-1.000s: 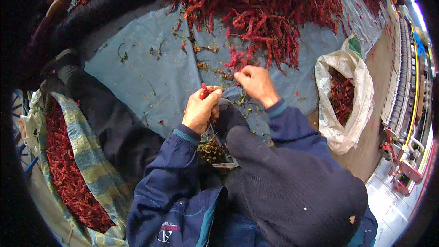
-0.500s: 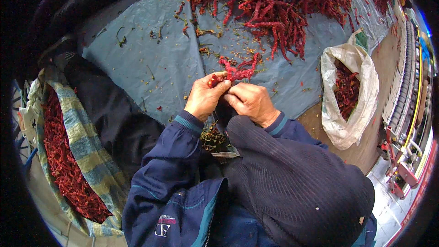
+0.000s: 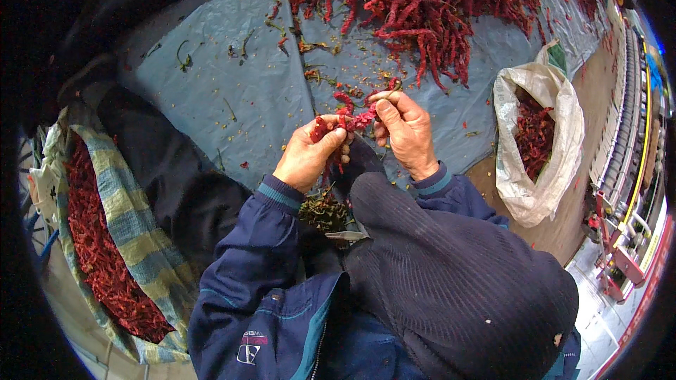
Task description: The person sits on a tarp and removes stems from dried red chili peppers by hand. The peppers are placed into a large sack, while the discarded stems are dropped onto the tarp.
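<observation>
Pinching wrinkled red chillies (image 3: 362,120) thumb against finger, the left hand (image 3: 307,155) and right hand (image 3: 408,135) sit near each other.

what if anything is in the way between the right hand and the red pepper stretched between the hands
Nothing visible: the fingertips of the right hand meet one end of the red pepper, and its other end reaches the left hand.

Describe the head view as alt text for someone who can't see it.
A person's left hand and right hand hold red peppers above a bluish sheet. Beyond lies a pepper heap; a striped sack is left, a white sack right.
</observation>
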The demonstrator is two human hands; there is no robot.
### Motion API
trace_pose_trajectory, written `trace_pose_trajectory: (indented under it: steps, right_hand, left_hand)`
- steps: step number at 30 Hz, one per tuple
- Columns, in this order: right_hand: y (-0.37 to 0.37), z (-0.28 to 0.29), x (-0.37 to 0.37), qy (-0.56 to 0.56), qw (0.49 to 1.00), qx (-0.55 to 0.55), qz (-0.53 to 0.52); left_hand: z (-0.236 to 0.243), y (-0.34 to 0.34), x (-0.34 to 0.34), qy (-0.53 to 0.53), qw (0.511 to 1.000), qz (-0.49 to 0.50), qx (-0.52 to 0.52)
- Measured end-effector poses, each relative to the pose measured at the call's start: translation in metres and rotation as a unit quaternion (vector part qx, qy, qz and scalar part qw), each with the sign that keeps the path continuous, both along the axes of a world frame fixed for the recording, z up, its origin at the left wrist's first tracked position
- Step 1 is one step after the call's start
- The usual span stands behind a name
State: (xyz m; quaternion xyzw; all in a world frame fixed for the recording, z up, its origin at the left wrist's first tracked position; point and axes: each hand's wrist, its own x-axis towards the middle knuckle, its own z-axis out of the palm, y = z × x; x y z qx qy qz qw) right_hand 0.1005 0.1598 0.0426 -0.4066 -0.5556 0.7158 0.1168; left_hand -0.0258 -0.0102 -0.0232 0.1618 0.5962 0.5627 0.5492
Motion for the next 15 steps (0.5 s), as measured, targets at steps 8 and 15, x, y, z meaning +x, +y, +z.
trace_pose_trajectory:
  steps: [8, 15]
  right_hand:
    - [0.028, 0.001, 0.007, 0.054, 0.995, 0.056, -0.062]
    - [-0.003, 0.003, 0.0, 0.073, 0.988, 0.112, 0.075]
  left_hand:
    - [-0.003, -0.013, -0.013, 0.159, 0.987, 0.023, 0.013]
    - [0.029, 0.01, -0.021, 0.176, 0.977, -0.104, 0.064]
